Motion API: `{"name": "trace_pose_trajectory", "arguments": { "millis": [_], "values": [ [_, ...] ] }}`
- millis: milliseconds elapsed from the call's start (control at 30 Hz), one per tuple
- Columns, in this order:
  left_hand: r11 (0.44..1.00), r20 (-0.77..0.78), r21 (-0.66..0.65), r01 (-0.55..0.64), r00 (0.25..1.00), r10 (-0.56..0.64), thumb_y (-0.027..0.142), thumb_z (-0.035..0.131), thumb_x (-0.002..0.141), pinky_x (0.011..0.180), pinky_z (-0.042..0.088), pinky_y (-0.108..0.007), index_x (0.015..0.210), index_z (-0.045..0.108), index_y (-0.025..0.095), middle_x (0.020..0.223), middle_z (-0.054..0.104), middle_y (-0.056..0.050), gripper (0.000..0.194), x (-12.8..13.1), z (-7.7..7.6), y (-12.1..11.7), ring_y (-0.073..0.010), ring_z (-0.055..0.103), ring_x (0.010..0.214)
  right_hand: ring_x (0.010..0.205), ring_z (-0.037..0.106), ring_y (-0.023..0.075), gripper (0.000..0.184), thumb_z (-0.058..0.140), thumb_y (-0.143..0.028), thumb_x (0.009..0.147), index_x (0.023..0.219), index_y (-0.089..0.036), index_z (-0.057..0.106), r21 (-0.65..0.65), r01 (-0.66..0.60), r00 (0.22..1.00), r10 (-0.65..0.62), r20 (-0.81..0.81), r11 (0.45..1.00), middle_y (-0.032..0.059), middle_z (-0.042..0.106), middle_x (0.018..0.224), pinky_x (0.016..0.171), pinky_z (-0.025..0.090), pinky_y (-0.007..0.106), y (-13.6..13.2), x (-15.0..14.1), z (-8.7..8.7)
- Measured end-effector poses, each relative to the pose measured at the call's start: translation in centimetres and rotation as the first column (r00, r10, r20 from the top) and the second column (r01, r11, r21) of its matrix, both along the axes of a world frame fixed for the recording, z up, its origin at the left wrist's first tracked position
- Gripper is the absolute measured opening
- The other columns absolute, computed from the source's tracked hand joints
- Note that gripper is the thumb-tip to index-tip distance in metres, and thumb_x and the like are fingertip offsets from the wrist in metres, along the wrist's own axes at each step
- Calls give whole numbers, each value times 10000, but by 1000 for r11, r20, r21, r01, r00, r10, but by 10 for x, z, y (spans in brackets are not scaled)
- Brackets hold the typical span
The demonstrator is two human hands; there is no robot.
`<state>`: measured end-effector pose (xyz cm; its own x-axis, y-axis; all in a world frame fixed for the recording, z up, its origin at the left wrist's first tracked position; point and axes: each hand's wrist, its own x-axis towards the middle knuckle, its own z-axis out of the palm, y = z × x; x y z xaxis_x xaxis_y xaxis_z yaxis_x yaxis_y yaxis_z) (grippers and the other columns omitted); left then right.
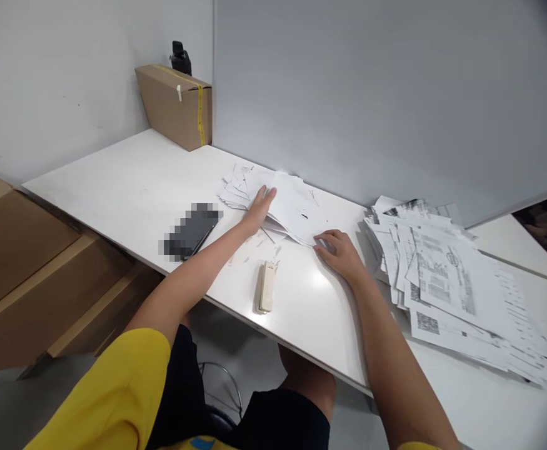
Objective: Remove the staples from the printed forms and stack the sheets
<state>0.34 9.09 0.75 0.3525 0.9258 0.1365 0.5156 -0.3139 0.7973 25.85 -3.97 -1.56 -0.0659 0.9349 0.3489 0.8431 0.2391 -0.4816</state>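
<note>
My left hand [258,209] lies flat, fingers stretched out, on the left side of a loose pile of blank white sheets [289,203] at the back of the white table [127,187]. At the pile's near right corner rests my right hand [341,252], fingers curled down onto the paper edge. A cream stapler [266,286] lies on the table between my forearms, near the front edge. Small paper scraps are scattered around it.
A larger heap of printed documents [446,281] spreads over the table's right side. A dark phone [192,231] lies left of my left arm. A taped cardboard box [177,106] leans in the far corner. More cardboard boxes [29,269] stand left of the table.
</note>
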Motion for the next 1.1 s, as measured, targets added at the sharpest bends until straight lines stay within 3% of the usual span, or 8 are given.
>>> {"name": "trace_pose_trajectory", "arguments": {
  "millis": [133,267,467,633,800,900,1000,1100],
  "values": [
    [973,514,-168,156,857,-48,320,587,945,1179,431,-416,1651,204,173,1575,502,-143,817,5,-4,5,-270,512,1438,1204,573,316,357,593,-492,852,1065,-220,683,89,164,977,-149,-154,983,150,639,1238,1103,433,512,7,3,-6],
    [927,682,-68,369,695,-227,494,886,666,1111,497,-475,1420,599,195,1313,718,-128,861,7,5,1,-346,639,1275,1217,566,293,634,665,-538,799,1330,-227,515,-16,463,728,-391,-563,886,155,608,1320,1077,452,501,16,4,-9],
    [936,576,-53,348,776,-256,568,950,544,948,577,-441,951,780,149,1032,794,-113,607,-2,20,-6,-331,713,1050,855,625,146,611,810,-418,651,1186,-287,545,79,267,265,6,-964,960,-57,624,854,869,523,299,24,-2,3],
    [949,560,-14,316,789,-254,547,932,572,884,582,-377,930,747,159,969,777,-81,559,-5,20,-6,-266,714,956,737,622,135,480,756,-576,739,1070,-256,621,130,207,70,118,-991,970,-43,600,792,729,516,277,11,-3,20],
    [909,548,22,416,755,-359,521,906,626,839,591,-355,1083,687,205,990,758,-61,597,-5,25,-7,-242,719,937,806,662,164,655,423,-817,855,1020,-229,661,78,281,152,36,-988,956,37,679,891,806,538,316,-15,3,30],
    [894,504,47,445,762,-406,482,894,655,774,581,-320,1002,712,210,922,744,-48,477,-4,27,-12,-229,701,882,876,678,193,687,306,-794,897,1008,-224,672,37,434,337,-125,-933,900,61,709,942,886,537,360,-34,7,27],
    [904,499,38,426,775,-387,462,873,689,669,543,-281,819,702,199,789,699,-33,340,1,24,-16,-187,643,740,994,672,244,514,439,-662,908,991,-221,689,15,565,571,-378,-728,825,74,735,1011,999,504,427,-50,16,19],
    [926,591,-7,378,748,-301,468,876,673,608,498,-244,754,643,202,719,641,-3,363,8,19,-17,-148,574,666,1107,653,307,387,554,-536,874,1009,-213,719,-18,545,730,-485,-482,838,96,756,1064,1066,472,487,-55,26,9]
  ]
}}
